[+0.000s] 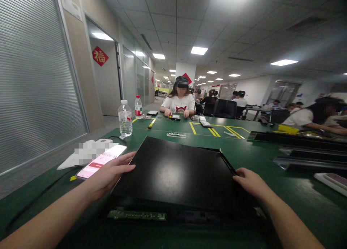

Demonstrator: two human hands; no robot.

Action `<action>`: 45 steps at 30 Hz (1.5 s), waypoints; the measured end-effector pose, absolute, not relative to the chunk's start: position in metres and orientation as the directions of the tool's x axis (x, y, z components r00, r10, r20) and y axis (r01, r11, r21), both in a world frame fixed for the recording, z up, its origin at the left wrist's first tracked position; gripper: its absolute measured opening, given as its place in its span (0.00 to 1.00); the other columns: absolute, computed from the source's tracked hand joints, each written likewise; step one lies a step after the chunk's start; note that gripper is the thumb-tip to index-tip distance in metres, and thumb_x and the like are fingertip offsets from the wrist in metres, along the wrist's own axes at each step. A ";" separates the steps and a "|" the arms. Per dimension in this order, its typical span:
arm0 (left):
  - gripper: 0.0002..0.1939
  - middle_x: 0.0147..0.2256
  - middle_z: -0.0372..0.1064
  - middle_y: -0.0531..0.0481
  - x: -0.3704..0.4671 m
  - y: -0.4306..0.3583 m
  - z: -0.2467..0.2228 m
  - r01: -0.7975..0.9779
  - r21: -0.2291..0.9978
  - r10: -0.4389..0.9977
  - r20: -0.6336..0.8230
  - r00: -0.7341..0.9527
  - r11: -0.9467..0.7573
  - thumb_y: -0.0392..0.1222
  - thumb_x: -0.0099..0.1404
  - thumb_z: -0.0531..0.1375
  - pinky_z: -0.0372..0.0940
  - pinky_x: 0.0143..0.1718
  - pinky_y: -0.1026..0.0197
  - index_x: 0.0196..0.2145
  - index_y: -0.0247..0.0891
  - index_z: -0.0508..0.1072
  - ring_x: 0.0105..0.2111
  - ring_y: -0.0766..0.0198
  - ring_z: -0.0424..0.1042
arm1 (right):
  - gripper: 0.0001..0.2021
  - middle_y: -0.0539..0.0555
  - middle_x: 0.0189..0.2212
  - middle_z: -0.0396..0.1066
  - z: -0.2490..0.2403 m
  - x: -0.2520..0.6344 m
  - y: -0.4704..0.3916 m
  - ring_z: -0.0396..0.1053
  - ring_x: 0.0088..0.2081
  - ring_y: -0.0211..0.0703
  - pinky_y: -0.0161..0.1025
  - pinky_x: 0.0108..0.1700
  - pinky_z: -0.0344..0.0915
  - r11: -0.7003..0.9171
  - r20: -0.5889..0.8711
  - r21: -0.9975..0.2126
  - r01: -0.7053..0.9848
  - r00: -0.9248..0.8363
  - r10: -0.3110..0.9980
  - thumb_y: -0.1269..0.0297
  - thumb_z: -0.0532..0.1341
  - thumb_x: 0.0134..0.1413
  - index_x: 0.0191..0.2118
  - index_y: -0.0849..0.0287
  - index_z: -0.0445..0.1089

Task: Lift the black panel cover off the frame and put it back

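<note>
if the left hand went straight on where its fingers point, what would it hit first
The black panel; the left hand appears to hold its left edge, though depth is unclear.

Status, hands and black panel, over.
Left bare hand, right bare hand: holding opposite edges. Black rectangular panel: glossy face up. Lit pink-screened phone: beside left hand.

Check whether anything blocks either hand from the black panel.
Nothing visible does. The left hand already holds the panel at its left edge, and the right hand at its right edge. The phone lies left of the panel, not between it and the left hand's fingers.
</note>
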State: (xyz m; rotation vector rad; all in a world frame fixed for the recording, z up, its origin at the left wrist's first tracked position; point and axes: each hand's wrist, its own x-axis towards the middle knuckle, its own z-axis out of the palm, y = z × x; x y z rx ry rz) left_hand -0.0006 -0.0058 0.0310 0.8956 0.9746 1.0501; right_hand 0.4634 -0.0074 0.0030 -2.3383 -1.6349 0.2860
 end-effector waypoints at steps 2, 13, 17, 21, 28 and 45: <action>0.36 0.53 0.70 0.44 0.001 -0.007 0.034 -0.273 0.932 0.963 -0.193 0.190 0.241 0.31 0.53 0.65 0.68 0.48 0.56 0.58 0.41 0.61 0.51 0.50 0.69 | 0.14 0.60 0.40 0.74 0.003 0.463 -0.007 0.71 0.42 0.49 0.38 0.41 0.63 -0.323 -0.004 -0.332 0.886 0.341 0.940 0.62 0.55 0.47 0.39 0.61 0.71; 0.39 0.55 0.67 0.40 -0.006 -0.002 0.026 -0.225 0.947 0.954 -0.175 0.245 0.231 0.34 0.53 0.67 0.68 0.48 0.53 0.60 0.38 0.57 0.52 0.49 0.69 | 0.22 0.60 0.38 0.74 0.003 0.466 -0.007 0.71 0.40 0.50 0.40 0.39 0.63 -0.375 0.012 -0.371 0.849 0.408 0.913 0.60 0.56 0.47 0.48 0.62 0.69; 0.40 0.54 0.68 0.41 -0.001 -0.007 0.031 -0.262 0.946 0.958 -0.121 0.259 0.191 0.33 0.54 0.66 0.69 0.46 0.54 0.61 0.38 0.54 0.51 0.49 0.70 | 0.25 0.56 0.33 0.74 -0.001 0.471 -0.005 0.71 0.36 0.49 0.40 0.36 0.63 -0.365 0.028 -0.400 0.841 0.409 0.912 0.59 0.56 0.47 0.53 0.60 0.66; 0.38 0.52 0.70 0.41 0.005 -0.013 0.040 -0.277 0.952 0.970 -0.066 0.236 0.133 0.34 0.56 0.65 0.70 0.44 0.57 0.61 0.34 0.53 0.50 0.51 0.70 | 0.25 0.54 0.30 0.73 -0.003 0.474 -0.004 0.71 0.33 0.47 0.39 0.32 0.61 -0.353 0.023 -0.423 0.834 0.400 0.916 0.57 0.55 0.47 0.52 0.57 0.66; 0.42 0.53 0.69 0.44 0.006 -0.013 0.040 -0.321 0.943 0.976 -0.022 0.215 0.092 0.35 0.53 0.67 0.68 0.48 0.56 0.62 0.40 0.55 0.50 0.51 0.70 | 0.23 0.57 0.33 0.75 0.002 0.472 -0.003 0.71 0.35 0.48 0.40 0.37 0.62 -0.347 0.058 -0.505 0.790 0.432 0.900 0.55 0.54 0.47 0.48 0.59 0.70; 0.36 0.54 0.68 0.45 0.005 -0.008 0.033 -0.313 0.949 0.991 0.019 0.134 0.024 0.36 0.52 0.66 0.65 0.52 0.56 0.58 0.42 0.61 0.54 0.50 0.66 | 0.16 0.59 0.35 0.76 0.008 0.467 -0.006 0.71 0.41 0.52 0.41 0.40 0.65 -0.229 -0.002 -0.887 0.401 0.492 0.871 0.54 0.61 0.36 0.29 0.60 0.76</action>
